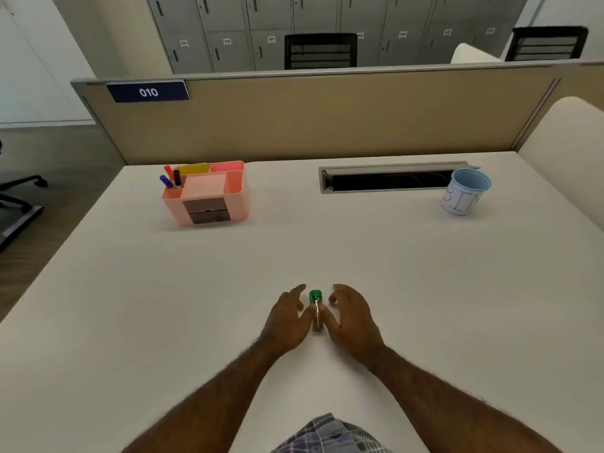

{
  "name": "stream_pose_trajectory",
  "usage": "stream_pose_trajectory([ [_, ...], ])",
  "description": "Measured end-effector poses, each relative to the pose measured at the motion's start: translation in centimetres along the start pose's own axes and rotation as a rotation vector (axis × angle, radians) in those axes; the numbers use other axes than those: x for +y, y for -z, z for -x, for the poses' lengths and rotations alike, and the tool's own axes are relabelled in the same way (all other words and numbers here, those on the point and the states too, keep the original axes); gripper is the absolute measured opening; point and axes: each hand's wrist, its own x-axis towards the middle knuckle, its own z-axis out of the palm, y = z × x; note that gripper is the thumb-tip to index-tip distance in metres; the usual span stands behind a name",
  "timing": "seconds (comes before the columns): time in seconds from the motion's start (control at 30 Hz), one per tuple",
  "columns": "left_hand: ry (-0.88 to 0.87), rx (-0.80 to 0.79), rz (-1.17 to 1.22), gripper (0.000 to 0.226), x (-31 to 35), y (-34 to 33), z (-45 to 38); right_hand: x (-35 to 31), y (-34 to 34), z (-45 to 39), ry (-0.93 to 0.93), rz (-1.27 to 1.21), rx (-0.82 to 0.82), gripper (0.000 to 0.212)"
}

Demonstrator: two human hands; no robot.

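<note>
A green-capped marker (pixel 316 308) lies on the tabletop (pixel 327 250) between the two hands, its cap (pixel 315 295) pointing away from the person. The left hand (pixel 287 318) and right hand (pixel 354 317) flank it, fingers (pixel 299 289) loosely spread and lifted off the barrel. Only the two thumbs seem to lie against its sides, and whether they truly squeeze it is hard to tell.

The likely risks come from that light contact. The barrel is round and smooth, so an uneven push from one thumb could roll it out sideways under the other palm. If the hands mean to pull the cap off, the fingers first need to close round both cap and barrel. A tug with only thumbs on it would probably let the marker slip or shoot forward across the bare surface. A cap that comes free suddenly could also skid away.

Well ahead of the fingers and to their left stands a pink organizer (pixel 209 194) with other markers. Well ahead to their right is a blue cup (pixel 465 192) — both far out of reach of any stray roll.
</note>
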Motion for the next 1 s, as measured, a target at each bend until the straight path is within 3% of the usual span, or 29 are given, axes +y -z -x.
stream_pose_trajectory([
  [0.27, 0.173, -0.065, 0.167, 0.044, 1.7, 0.3, -1.1, -0.1, -0.6, 0.1, 0.063, 0.075, 0.040, 0.031],
  [0.47, 0.338, 0.013, 0.505, 0.035, 1.6, 0.3, -1.6, -0.6, -1.0, -0.7, 0.044, -0.023, 0.064, 0.024],
  [0.67, 0.288, 0.073, 0.638, 0.038, 1.5, 1.1, -2.3, -2.1, -1.1, -1.4, 0.006, -0.189, 0.048, 0.030],
  [0.87, 0.210, 0.033, 0.849, 0.021, 3.0, 3.2, -3.4, -4.4, 1.2, -3.3, -0.289, -0.621, -0.187, 0.029],
  [1.0, 0.195, 0.094, 0.908, 0.026, 3.6, 4.0, -4.0, -5.1, 2.1, -4.1, -0.279, -0.764, -0.189, 0.029],
])
